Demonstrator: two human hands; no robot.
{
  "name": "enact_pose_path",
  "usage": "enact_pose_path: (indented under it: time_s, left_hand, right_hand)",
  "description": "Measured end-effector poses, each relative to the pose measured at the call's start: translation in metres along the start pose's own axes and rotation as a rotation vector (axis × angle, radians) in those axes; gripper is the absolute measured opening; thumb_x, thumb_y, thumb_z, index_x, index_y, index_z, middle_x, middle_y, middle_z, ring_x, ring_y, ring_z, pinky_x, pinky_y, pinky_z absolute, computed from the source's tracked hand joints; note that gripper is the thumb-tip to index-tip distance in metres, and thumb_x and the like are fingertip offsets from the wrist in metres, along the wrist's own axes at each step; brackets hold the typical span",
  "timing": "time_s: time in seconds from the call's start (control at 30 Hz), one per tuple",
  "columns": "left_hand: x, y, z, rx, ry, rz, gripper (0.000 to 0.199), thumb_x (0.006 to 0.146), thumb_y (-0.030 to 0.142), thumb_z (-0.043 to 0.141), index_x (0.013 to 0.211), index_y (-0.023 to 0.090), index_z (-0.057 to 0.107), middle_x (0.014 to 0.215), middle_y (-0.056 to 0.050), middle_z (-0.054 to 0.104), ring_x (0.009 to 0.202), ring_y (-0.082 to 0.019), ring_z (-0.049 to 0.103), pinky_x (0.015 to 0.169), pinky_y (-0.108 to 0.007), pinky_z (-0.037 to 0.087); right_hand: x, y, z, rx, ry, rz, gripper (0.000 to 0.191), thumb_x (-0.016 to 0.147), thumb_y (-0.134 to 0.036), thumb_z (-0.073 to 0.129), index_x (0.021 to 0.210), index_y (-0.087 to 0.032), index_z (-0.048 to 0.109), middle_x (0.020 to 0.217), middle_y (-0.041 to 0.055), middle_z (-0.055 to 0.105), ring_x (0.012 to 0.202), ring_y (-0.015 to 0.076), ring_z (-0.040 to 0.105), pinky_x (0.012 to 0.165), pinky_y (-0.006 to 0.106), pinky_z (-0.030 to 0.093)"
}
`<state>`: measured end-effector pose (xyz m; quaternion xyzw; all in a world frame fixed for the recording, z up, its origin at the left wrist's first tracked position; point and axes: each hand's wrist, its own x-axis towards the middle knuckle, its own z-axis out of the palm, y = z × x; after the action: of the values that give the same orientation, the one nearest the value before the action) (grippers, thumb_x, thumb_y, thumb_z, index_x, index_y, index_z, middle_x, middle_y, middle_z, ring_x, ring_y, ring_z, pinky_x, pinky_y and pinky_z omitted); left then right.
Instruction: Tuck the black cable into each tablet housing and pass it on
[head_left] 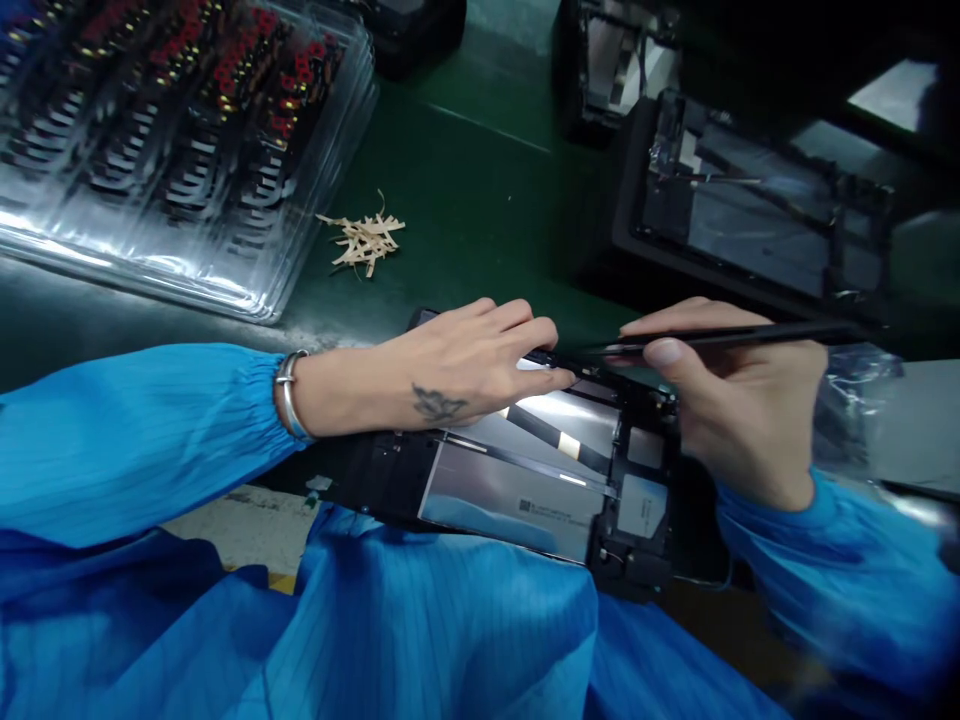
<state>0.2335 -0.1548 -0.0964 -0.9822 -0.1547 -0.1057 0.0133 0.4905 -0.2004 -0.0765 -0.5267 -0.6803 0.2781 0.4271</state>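
An opened tablet (502, 490) lies at the table's near edge, its silver inner plate, ribbon cables and black frame showing. My left hand (480, 365) rests across its far edge, fingers curled over the rim and the index finger stretched along it. Black tweezers (712, 338) are pinched between the thumb and fingers of my right hand (742, 400). Their tips point left, close to the tablet's far edge near my left index finger. Whether the tips touch anything, I cannot tell.
Clear plastic trays (247, 290) with rows of black-and-red flex parts stand at the back left. A small pile of pale paper strips (369, 240) lies on the green table (465, 190). More opened tablets (757, 210) sit on black foam blocks (615, 225) at the right, near a clear plastic bag (859, 400).
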Motion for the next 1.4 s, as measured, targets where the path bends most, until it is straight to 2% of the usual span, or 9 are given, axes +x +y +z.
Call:
enact_pose_path:
  time_s: [0.1, 0.23, 0.7, 0.87, 1.0, 1.1, 1.23, 1.4]
  left_hand:
    - [0.000, 0.001, 0.000, -0.013, -0.002, 0.001, 0.040, 0.105, 0.013, 0.046, 0.140, 0.023, 0.060, 0.127, -0.013, 0.064, 0.102, -0.024, 0.058, 0.075, -0.033, 0.047]
    - [0.000, 0.001, 0.003, -0.014, 0.014, -0.013, 0.039, 0.105, 0.013, 0.045, 0.138, 0.023, 0.063, 0.127, -0.014, 0.064, 0.103, -0.026, 0.059, 0.074, -0.035, 0.046]
    - [0.000, 0.001, 0.002, -0.043, 0.005, -0.009, 0.036, 0.106, 0.015, 0.046, 0.138, 0.022, 0.061, 0.129, -0.015, 0.064, 0.106, -0.026, 0.059, 0.076, -0.035, 0.046]
    - [-0.001, 0.001, 0.000, -0.049, 0.007, -0.004, 0.035, 0.106, 0.012, 0.043, 0.132, 0.020, 0.063, 0.127, -0.015, 0.064, 0.102, -0.024, 0.058, 0.076, -0.035, 0.046]
    - [-0.001, 0.000, 0.000, -0.052, 0.034, 0.003, 0.032, 0.105, 0.012, 0.046, 0.129, 0.021, 0.064, 0.125, -0.014, 0.065, 0.100, -0.023, 0.058, 0.075, -0.034, 0.045]
    - [-0.001, 0.001, 0.001, -0.058, 0.024, 0.001, 0.030, 0.105, 0.013, 0.047, 0.129, 0.021, 0.064, 0.125, -0.015, 0.065, 0.102, -0.024, 0.058, 0.075, -0.034, 0.045]
    - [-0.001, 0.001, 0.001, -0.051, 0.022, -0.002, 0.032, 0.106, 0.015, 0.045, 0.132, 0.020, 0.064, 0.127, -0.015, 0.064, 0.103, -0.025, 0.058, 0.076, -0.035, 0.045]
    - [0.000, 0.001, 0.001, -0.056, 0.006, -0.013, 0.034, 0.105, 0.014, 0.048, 0.134, 0.022, 0.063, 0.130, -0.014, 0.064, 0.106, -0.025, 0.059, 0.078, -0.034, 0.047]
  right_hand:
    - [-0.004, 0.005, 0.006, -0.116, -0.006, -0.065, 0.008, 0.096, -0.027, 0.075, 0.094, -0.023, 0.081, 0.092, 0.0009, 0.076, 0.083, 0.0135, 0.070, 0.071, 0.030, 0.052]
    - [-0.008, 0.007, 0.003, -0.152, -0.035, -0.099, 0.007, 0.096, -0.025, 0.073, 0.096, -0.026, 0.080, 0.095, 0.0007, 0.076, 0.087, 0.0162, 0.070, 0.074, 0.032, 0.052]
    - [-0.009, 0.006, 0.005, -0.201, -0.027, -0.105, 0.006, 0.095, -0.026, 0.075, 0.095, -0.026, 0.080, 0.094, 0.0008, 0.077, 0.083, 0.0170, 0.071, 0.071, 0.031, 0.053]
    - [-0.008, 0.006, 0.005, -0.139, -0.003, 0.010, 0.009, 0.097, -0.029, 0.073, 0.094, -0.029, 0.081, 0.093, -0.0010, 0.076, 0.083, 0.0175, 0.070, 0.073, 0.033, 0.053]
    - [-0.006, 0.009, 0.004, -0.051, -0.020, 0.121, 0.008, 0.096, -0.035, 0.074, 0.093, -0.032, 0.081, 0.092, -0.0022, 0.076, 0.083, 0.0179, 0.072, 0.072, 0.032, 0.058]
    - [-0.005, 0.011, 0.004, -0.046, -0.018, 0.169, 0.009, 0.094, -0.039, 0.076, 0.092, -0.031, 0.082, 0.092, -0.0022, 0.077, 0.083, 0.0176, 0.074, 0.073, 0.030, 0.061]
    - [-0.005, 0.012, 0.006, 0.072, -0.002, 0.248, 0.013, 0.092, -0.041, 0.079, 0.093, -0.028, 0.082, 0.092, -0.0012, 0.077, 0.083, 0.0172, 0.076, 0.074, 0.029, 0.065]
    - [-0.006, 0.011, 0.006, 0.087, 0.019, 0.252, 0.014, 0.092, -0.040, 0.079, 0.094, -0.027, 0.081, 0.094, -0.0003, 0.076, 0.084, 0.0164, 0.077, 0.076, 0.029, 0.067]
